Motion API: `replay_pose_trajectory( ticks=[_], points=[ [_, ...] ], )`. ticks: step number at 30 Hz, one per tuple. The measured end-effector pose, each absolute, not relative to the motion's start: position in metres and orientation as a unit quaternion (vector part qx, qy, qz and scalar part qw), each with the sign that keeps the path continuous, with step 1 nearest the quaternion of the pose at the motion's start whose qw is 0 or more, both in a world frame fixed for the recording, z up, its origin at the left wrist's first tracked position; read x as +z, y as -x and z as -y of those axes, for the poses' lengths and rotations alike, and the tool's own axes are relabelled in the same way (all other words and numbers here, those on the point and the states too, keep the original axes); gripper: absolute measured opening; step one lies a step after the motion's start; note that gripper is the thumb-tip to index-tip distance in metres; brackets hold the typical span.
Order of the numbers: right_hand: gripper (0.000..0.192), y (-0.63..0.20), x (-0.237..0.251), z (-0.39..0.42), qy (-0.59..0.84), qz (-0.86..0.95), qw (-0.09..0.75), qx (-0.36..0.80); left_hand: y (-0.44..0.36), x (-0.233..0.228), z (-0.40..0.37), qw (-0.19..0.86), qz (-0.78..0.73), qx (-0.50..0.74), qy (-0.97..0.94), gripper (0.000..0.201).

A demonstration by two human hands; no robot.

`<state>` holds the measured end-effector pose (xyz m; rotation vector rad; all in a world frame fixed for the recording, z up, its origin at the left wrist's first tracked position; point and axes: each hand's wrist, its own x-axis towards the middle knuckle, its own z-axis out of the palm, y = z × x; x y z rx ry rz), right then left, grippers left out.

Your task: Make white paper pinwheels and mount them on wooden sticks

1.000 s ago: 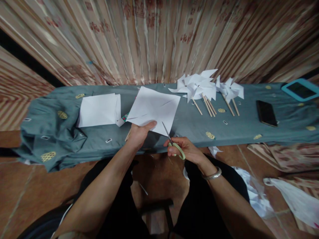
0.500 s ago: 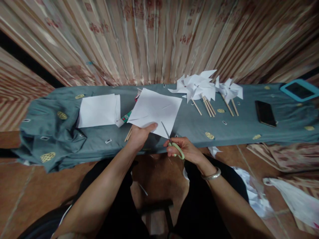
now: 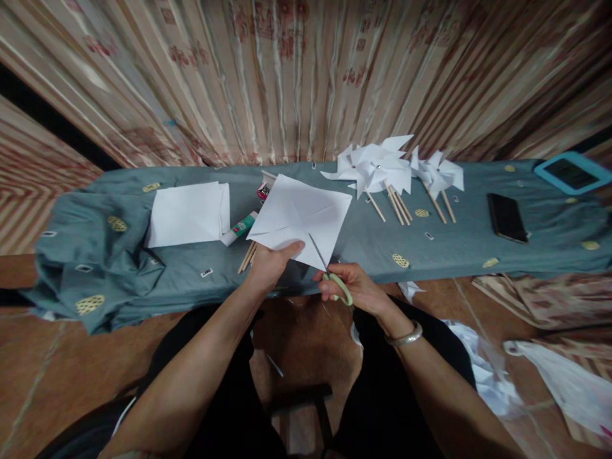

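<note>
One white paper square [image 3: 300, 220] is in hand, with cuts running in from its corners. One pair of scissors [image 3: 329, 271] with pale green handles is in use. Beyond the fingertips, on the grey-green cloth [image 3: 191, 271], lies one stack of white sheets [image 3: 189, 212], off to the left of the left thumb. Just past the square's left edge sit one glue tube [image 3: 239, 228] and one small reddish box [image 3: 262, 189]; any print on them is too small to read. A few wooden sticks [image 3: 247, 256] poke out just left of the left hand. Farther off, beyond and right of the right hand, lies a cluster of finished white pinwheels [image 3: 382, 167] on sticks; they overlap, so an exact count cannot be made. Well right of them are one black phone [image 3: 507, 217] and one tablet in a blue case [image 3: 572, 172].

The left hand [image 3: 272, 262] is closed on the near edge of the square, thumb on top and the other fingers beneath, holding it up above the cloth. The right hand [image 3: 351, 288] is clenched through the scissor handles; the blades point up and away from the knuckles, their tips at the square's near right edge, close to the left thumb. How far apart the blades stand cannot be told
</note>
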<state>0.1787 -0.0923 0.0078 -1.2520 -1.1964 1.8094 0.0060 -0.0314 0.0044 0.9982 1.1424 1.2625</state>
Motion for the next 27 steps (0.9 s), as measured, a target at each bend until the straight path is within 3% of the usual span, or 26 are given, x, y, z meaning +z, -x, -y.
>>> replay_pose_trajectory(
  ticks=[27],
  points=[
    [0.052,-0.1743,0.0015,0.0922,0.494,0.422,0.343,0.678,-0.0074,0.0075,0.0382,0.535,-0.49,0.531,-0.438,0.065]
  ],
)
